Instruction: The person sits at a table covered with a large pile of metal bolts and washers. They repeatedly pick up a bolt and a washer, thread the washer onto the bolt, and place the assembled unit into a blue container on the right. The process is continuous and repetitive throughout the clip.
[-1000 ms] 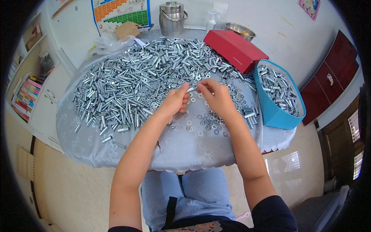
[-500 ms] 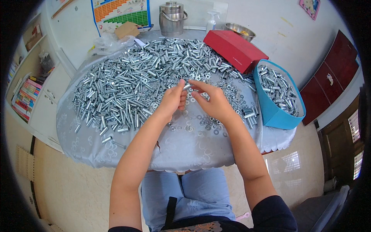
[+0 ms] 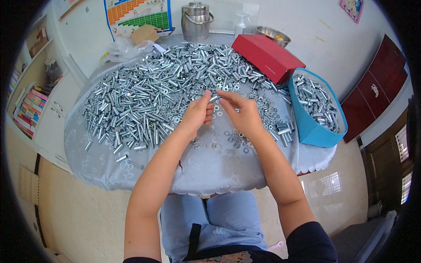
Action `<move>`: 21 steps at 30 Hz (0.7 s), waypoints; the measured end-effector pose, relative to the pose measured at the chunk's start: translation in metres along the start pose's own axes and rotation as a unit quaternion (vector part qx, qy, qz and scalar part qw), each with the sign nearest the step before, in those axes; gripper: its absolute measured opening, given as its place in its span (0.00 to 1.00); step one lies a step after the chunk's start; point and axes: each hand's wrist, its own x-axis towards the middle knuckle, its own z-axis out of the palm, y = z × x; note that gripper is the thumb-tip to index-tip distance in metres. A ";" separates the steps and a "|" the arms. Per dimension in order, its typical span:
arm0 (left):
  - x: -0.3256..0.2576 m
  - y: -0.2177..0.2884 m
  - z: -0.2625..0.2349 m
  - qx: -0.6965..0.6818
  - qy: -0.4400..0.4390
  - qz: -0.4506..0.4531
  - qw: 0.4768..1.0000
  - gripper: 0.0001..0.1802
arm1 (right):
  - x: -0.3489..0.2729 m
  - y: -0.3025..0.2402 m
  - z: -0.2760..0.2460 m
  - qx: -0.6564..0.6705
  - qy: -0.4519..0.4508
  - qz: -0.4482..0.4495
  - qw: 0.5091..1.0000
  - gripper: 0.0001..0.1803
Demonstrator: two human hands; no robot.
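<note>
Silvery metal cylinder [image 3: 214,99] pinched in left hand [image 3: 197,115], over strewn flat silver washers [image 3: 271,115]. Probably leaves one end free for right hand [image 3: 242,115], thumb and fingertips right there; can't tell if they're gripping tho.

On my feed I count two hands [image 3: 197,113], one red box [image 3: 267,57], one blue bin [image 3: 322,138], one lidded steel pail [image 3: 196,25], one spray bottle [image 3: 240,28], one steel bowl [image 3: 286,43]; metal tubes [image 3: 140,96] and washers [image 3: 245,150] too numerous to tally.
</note>
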 end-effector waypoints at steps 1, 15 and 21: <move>-0.002 0.001 0.001 0.013 -0.017 0.000 1.000 0.26 | 0.001 0.002 -0.001 0.016 0.007 0.019 1.000 0.15; -0.003 0.003 -0.002 -0.015 -0.053 -0.023 0.998 0.26 | 0.003 -0.007 -0.002 0.165 0.001 0.078 0.983 0.13; -0.002 0.004 -0.004 -0.026 -0.073 -0.049 0.996 0.26 | 0.006 -0.008 -0.009 0.215 -0.034 0.097 0.971 0.13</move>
